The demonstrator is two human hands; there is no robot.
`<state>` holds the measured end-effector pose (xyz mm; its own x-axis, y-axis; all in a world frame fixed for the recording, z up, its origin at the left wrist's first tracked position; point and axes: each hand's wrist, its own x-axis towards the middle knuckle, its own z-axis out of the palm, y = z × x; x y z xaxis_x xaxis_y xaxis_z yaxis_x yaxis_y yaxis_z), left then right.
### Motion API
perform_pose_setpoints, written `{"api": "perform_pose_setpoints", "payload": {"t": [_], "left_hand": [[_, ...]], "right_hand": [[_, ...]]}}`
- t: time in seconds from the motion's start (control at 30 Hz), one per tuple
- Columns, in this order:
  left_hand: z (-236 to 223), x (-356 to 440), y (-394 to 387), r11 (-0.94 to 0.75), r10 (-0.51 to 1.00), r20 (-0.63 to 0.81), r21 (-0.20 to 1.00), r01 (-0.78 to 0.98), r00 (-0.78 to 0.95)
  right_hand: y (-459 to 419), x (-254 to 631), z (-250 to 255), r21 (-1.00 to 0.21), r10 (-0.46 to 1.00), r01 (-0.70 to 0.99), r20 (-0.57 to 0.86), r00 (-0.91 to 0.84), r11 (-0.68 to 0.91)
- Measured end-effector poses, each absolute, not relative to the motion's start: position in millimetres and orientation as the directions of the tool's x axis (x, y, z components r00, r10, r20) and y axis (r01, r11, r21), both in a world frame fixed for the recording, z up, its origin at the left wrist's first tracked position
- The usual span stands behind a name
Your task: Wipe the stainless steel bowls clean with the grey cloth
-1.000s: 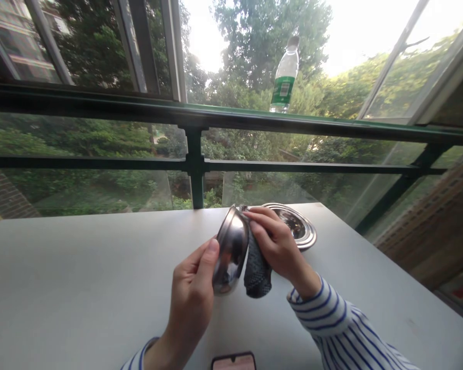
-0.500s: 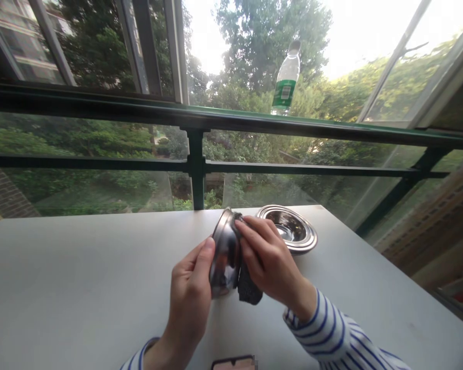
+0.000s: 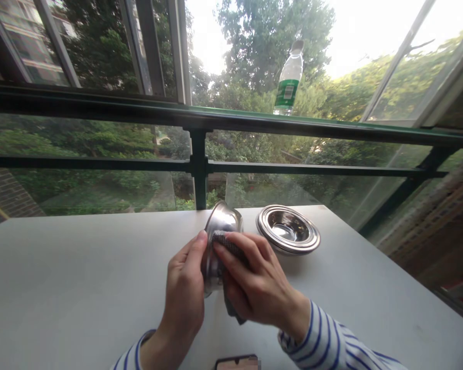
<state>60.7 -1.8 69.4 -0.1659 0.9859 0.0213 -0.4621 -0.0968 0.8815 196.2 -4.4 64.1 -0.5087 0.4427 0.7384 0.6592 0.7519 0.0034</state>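
Note:
A shiny steel bowl [image 3: 226,218] is tipped on its side above the middle of the table. My left hand [image 3: 185,288] grips its rim, thumb on the near edge and the other fingers hidden behind it. With my right hand [image 3: 258,282] I press a dark grey cloth [image 3: 231,246] against the bowl's outer wall; the cloth's loose end hangs below my fingers. To the right, several steel bowls [image 3: 289,229] with wide rims appear stacked or nested, standing upright on the table, apart from both hands.
The white table [image 3: 81,277] reaches to a dark green railing [image 3: 231,121] at the window. On the railing's top stands a plastic bottle [image 3: 288,85] with a green label. A phone [image 3: 237,363] lies at the near edge, partly cut off.
My right hand and the cloth have moved left and across the bowl's outer side towards its rim. The bowl has turned, showing more of its outer wall and base.

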Motion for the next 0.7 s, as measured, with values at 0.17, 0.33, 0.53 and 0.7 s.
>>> {"api": "perform_pose_setpoints", "payload": {"t": [0.17,0.33,0.53,0.7], "left_hand": [[68.5,63.8,-2.7,0.008,0.996,-0.053,0.868,-0.497,-0.077],[69.1,63.8,0.2,-0.081,0.989,0.005,0.861,-0.502,-0.151],[69.6,64.6,-2.7,-0.061,0.994,0.014,0.886,-0.459,-0.105],[70.8,61.2,-1.3,-0.11,0.987,0.051,0.909,-0.402,-0.154]], "right_hand": [[-0.5,195.9,62.7,-0.183,0.561,0.737,0.77,-0.304,0.651],[-6.0,186.7,52.3,-0.032,0.438,0.682,0.788,-0.432,0.731],[-0.5,191.4,56.6,-0.211,0.532,0.701,0.801,-0.276,0.682],[-5.5,188.1,51.6,-0.071,0.427,0.642,0.802,-0.418,0.763]]}}
